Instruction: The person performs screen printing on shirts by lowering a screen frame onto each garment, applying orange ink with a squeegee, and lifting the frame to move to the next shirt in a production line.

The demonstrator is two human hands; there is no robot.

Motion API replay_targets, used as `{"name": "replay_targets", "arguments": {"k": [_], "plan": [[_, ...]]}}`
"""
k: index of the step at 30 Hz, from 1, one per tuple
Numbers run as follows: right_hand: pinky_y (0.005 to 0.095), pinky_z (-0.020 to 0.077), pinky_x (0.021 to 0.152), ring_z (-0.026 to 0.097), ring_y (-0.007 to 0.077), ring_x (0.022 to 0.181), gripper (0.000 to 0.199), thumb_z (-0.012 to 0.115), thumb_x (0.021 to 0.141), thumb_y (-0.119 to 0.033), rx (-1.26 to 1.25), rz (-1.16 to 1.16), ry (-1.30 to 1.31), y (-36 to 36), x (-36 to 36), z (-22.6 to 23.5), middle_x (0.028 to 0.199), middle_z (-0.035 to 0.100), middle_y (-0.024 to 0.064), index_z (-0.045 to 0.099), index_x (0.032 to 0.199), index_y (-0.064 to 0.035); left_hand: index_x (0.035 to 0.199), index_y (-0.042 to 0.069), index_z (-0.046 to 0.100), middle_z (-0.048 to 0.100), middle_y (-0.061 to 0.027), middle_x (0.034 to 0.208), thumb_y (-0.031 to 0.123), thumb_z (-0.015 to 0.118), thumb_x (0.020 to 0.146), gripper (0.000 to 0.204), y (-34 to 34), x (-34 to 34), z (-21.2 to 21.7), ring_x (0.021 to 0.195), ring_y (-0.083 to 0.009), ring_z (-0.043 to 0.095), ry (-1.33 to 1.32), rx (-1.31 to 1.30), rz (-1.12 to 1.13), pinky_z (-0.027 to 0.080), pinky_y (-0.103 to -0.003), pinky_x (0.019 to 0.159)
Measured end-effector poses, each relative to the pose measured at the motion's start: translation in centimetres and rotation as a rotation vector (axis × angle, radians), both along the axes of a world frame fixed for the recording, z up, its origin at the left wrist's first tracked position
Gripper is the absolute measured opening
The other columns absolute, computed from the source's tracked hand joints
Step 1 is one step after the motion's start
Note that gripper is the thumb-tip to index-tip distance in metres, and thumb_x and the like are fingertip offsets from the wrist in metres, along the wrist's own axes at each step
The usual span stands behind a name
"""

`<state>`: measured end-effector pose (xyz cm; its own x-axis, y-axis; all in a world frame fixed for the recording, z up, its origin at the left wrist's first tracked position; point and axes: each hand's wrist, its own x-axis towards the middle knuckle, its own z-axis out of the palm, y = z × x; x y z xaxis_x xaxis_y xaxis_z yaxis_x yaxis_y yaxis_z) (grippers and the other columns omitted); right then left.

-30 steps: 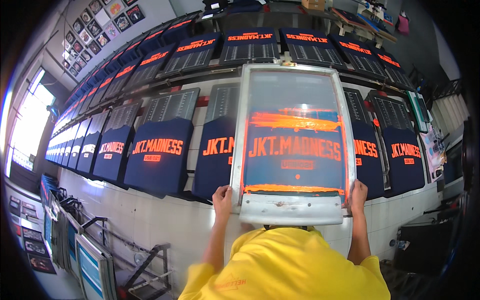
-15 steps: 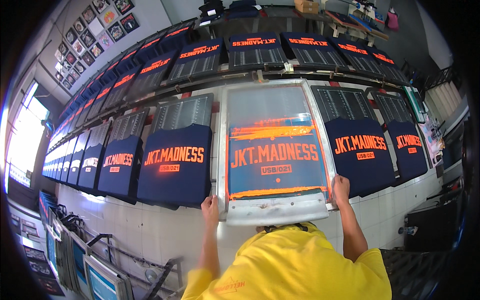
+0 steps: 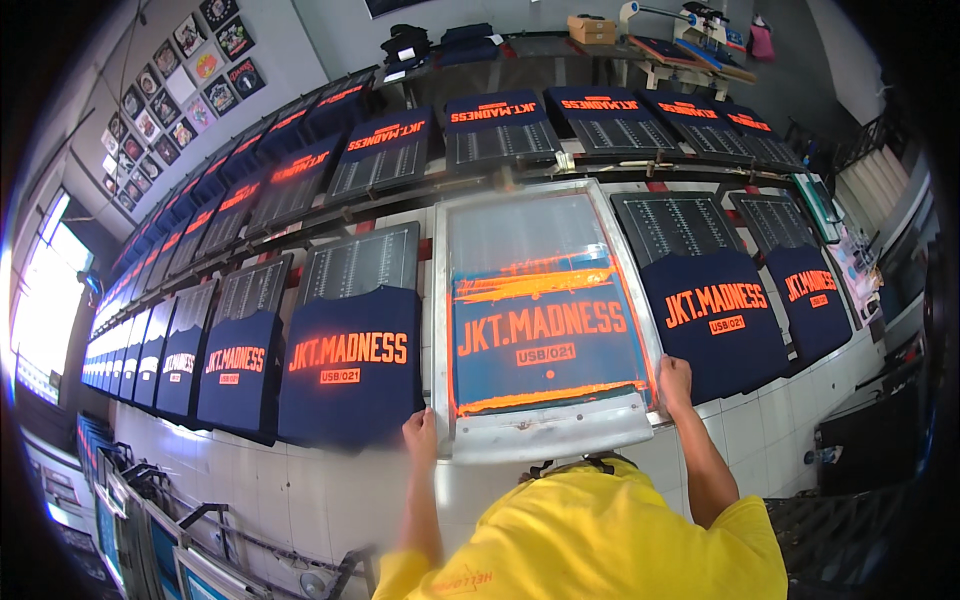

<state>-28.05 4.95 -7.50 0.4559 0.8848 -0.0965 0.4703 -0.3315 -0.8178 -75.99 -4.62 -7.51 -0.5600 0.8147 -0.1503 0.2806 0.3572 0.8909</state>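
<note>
A: Framed screen (image 3: 548, 372); location?
B: Between 2 navy shirts (image 3: 340, 415); left hand (image 3: 420, 432) and right hand (image 3: 675, 381) grip its opposite sides;
A: Handling?
B: Match both sides' pressure; keep it level, lest orange ink (image 3: 535, 285) run.

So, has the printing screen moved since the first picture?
Yes, leftward: the printing screen then partly hid the navy shirt on its right, whose print now shows whole.

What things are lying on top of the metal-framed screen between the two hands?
Bands of orange ink lie across the screen, and a wide grey metal bar lies across its near end. What is beneath the bar is covered and cannot be seen.
</note>
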Motion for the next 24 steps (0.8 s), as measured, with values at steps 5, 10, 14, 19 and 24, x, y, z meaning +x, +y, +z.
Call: {"name": "replay_targets", "arguments": {"k": [5, 10, 14, 19, 24], "plan": [[0.047, 0.0422, 0.066, 0.058, 0.0359, 0.062, 0.04, 0.05, 0.094, -0.024, 0.006, 0.017, -0.059, 0.1, -0.1, -0.3, 0.064, 0.057, 0.024, 0.059, 0.074, 0.0091, 0.103, -0.012, 0.066, 0.07, -0.0136, 0.085, 0.024, 0.061, 0.094, 0.037, 0.0, -1.0, -2.0, 0.079, -0.0156, 0.062, -0.042, -0.032, 0.017, 0.048, -0.031, 0.071], [0.048, 0.0428, 0.067, 0.06, 0.0385, 0.064, 0.039, 0.049, 0.094, -0.023, -0.023, 0.013, -0.045, 0.1, -0.5, -0.3, 0.066, 0.059, 0.0255, 0.06, 0.075, 0.009, 0.106, -0.011, 0.067, 0.072, -0.0159, 0.091, 0.023, 0.061, 0.094, 0.037, 0.0, -1.0, -0.3, 0.083, -0.0179, 0.065, -0.062, -0.061, -0.009, 0.05, -0.032, 0.075], [0.0482, 0.0442, 0.068, 0.063, 0.0406, 0.069, 0.039, 0.048, 0.093, -0.024, -0.015, -0.001, -0.05, 0.3, 0.1, -1.9, 0.07, 0.062, 0.0261, 0.062, 0.076, 0.0084, 0.104, -0.009, 0.069, 0.072, -0.0149, 0.088, 0.023, 0.061, 0.093, 0.035, 0.2, -1.6, 0.0, 0.08, -0.0177, 0.065, -0.001, -0.087, -0.095, 0.05, -0.032, 0.074], [0.0475, 0.044, 0.066, 0.061, 0.0376, 0.065, 0.037, 0.048, 0.093, -0.023, -0.012, -0.03, -0.127, 0.7, 0.0, -3.8, 0.068, 0.061, 0.0244, 0.062, 0.076, 0.0074, 0.098, -0.007, 0.07, 0.069, -0.0147, 0.078, 0.02, 0.06, 0.092, 0.029, 1.1, -1.8, 0.7, 0.07, -0.0174, 0.063, 0.169, -0.124, -0.232, 0.049, -0.035, 0.067], [0.0498, 0.0466, 0.071, 0.064, 0.0443, 0.077, 0.037, 0.048, 0.092, -0.025, 0.017, -0.02, -0.252, 0.7, -0.7, -3.9, 0.076, 0.063, 0.0269, 0.064, 0.079, 0.0052, 0.078, -0.006, 0.063, 0.056, -0.013, 0.063, 0.017, 0.06, 0.09, 0.026, 1.3, -2.9, -2.1, 0.059, -0.0164, 0.05, 0.276, -0.104, -0.273, 0.043, -0.038, 0.058]]}}
